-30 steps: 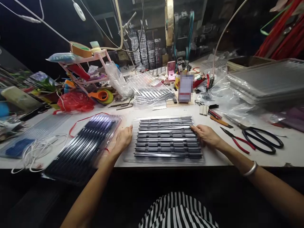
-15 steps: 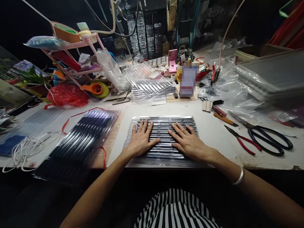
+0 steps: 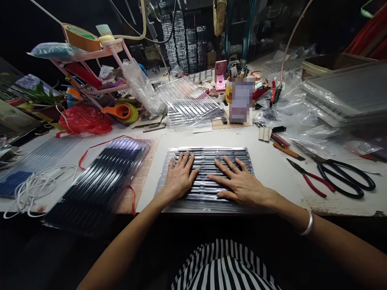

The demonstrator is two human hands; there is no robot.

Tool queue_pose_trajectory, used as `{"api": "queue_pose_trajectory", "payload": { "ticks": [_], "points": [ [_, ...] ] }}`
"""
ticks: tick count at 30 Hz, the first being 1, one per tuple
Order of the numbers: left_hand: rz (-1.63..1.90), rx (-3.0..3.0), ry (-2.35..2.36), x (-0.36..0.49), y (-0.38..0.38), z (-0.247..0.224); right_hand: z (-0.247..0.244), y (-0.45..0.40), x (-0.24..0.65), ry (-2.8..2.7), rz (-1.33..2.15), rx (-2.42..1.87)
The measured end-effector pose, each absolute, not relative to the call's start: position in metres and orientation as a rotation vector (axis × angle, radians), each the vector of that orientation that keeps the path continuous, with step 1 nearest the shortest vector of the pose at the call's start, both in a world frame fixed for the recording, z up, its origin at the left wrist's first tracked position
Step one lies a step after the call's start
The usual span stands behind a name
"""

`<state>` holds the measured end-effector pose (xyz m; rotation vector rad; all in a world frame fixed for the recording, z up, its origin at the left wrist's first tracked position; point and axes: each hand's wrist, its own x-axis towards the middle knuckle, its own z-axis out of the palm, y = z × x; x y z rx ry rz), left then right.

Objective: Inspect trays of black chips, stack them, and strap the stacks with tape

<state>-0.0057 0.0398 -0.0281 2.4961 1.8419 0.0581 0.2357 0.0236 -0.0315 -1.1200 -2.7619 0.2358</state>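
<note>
A clear plastic tray point(image 3: 202, 194) with rows of dark strips lies flat on the white tabletop, near its front edge. My left hand point(image 3: 180, 176) rests palm down on the tray's left part, fingers spread. On the right part lies my right hand point(image 3: 238, 181), also flat with its fingers apart. Neither hand grips anything. To the left, a second tray with black strips point(image 3: 102, 177) sits at a slant and reaches past the table's front edge.
Pliers point(image 3: 311, 177), large scissors point(image 3: 347, 173) and an orange-handled cutter point(image 3: 287, 151) lie at the right. A white cable point(image 3: 33, 189) is coiled at the left. Behind stand clear trays point(image 3: 190, 102), a phone point(image 3: 241, 100) and a pink rack point(image 3: 87, 60).
The fingers of my right hand have spread wider, with the index finger stretched further left over the tray. My left thumb has drawn in slightly towards its hand.
</note>
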Motion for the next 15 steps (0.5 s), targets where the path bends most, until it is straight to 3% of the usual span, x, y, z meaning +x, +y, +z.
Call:
{"api": "queue_pose_trajectory", "payload": {
  "ticks": [6,15],
  "points": [
    [0.179,2.622,1.783,0.000,0.053,-0.027,-0.033,0.041,0.231,-2.611,0.156,-1.554],
    [0.059,2.511,1.675,-0.005,0.077,-0.031,-0.028,0.067,0.236,-2.734,0.347,-1.449]
  ]
}}
